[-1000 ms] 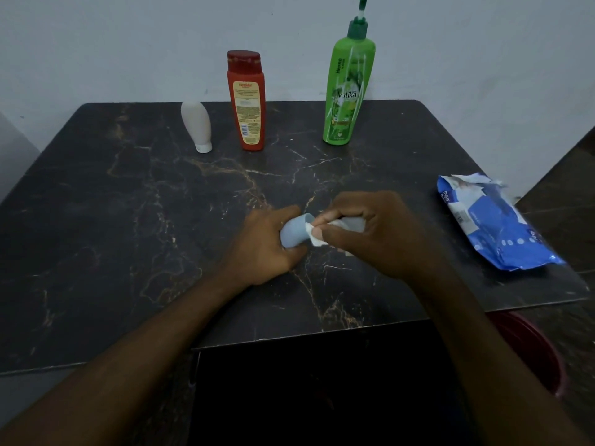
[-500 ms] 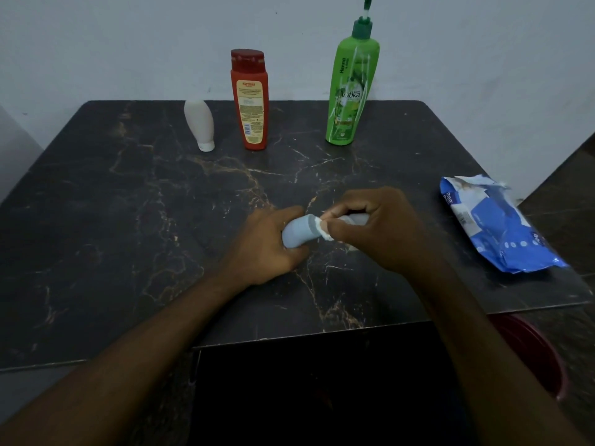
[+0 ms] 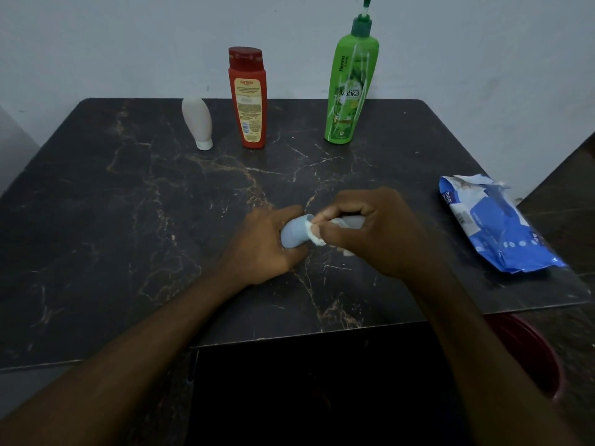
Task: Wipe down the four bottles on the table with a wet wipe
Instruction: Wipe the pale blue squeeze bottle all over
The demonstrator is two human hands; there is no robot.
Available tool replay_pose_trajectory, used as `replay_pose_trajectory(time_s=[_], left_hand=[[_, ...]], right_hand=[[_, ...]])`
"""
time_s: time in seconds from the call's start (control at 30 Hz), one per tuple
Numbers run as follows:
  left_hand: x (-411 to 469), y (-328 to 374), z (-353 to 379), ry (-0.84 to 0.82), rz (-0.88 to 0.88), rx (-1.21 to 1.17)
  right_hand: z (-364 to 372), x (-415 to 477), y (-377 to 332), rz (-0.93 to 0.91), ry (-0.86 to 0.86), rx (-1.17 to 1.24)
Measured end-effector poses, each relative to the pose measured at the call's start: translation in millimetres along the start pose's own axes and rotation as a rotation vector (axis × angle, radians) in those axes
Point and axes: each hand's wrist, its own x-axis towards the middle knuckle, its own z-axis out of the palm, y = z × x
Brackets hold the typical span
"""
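Observation:
A small pale blue bottle (image 3: 294, 234) lies sideways at the middle of the dark marble table (image 3: 128, 220). My left hand (image 3: 264, 246) grips its left end. My right hand (image 3: 376, 230) wraps a white wet wipe (image 3: 314, 233) round the bottle's right part, hiding most of it. At the back stand a white bottle (image 3: 197, 122) on its cap, a red bottle (image 3: 247, 98) and a tall green pump bottle (image 3: 351, 85), all apart from my hands.
A blue pack of wet wipes (image 3: 492, 226) lies near the table's right edge. A dark red bucket (image 3: 531, 355) sits on the floor under the front right corner. A pale wall rises just behind the bottles.
My right hand with the wipe has slid slightly along the blue bottle; the left hand keeps its grip. The three back bottles and the pack have not moved.

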Motion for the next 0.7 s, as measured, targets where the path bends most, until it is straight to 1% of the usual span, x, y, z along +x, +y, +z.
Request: replay_pose_trajectory(time_s=[0.1, 0.17, 0.3, 0.37, 0.43, 0.6, 0.67, 0.7], left_hand=[[-2, -1, -1, -0.023, -0.004, 0.010], [-3, -2, -1, -0.022, -0.016, 0.018], [-1, -2, -2, 0.005, -0.022, 0.002], [0, -2, -1, 0.013, -0.024, -0.004], [-1, -1, 0, 0.020, -0.027, -0.006], [0, -3, 1, 0.023, -0.017, -0.019], [-1, -3, 1, 0.027, -0.011, -0.007], [-1, -3, 1, 0.025, -0.008, -0.002]], right_hand=[[3, 8, 4, 0.004, 0.078, -0.007], [2, 7, 10, 0.039, 0.081, -0.048], [4, -5, 15, 0.089, -0.007, -0.062], [6, -7, 16, 0.091, 0.001, -0.039], [5, -7, 15, 0.101, 0.008, -0.008], [-5, -6, 5, 0.140, -0.063, 0.140], [-5, -2, 4, 0.122, -0.013, 0.161], [-2, 0, 4, 0.104, 0.027, 0.126]])
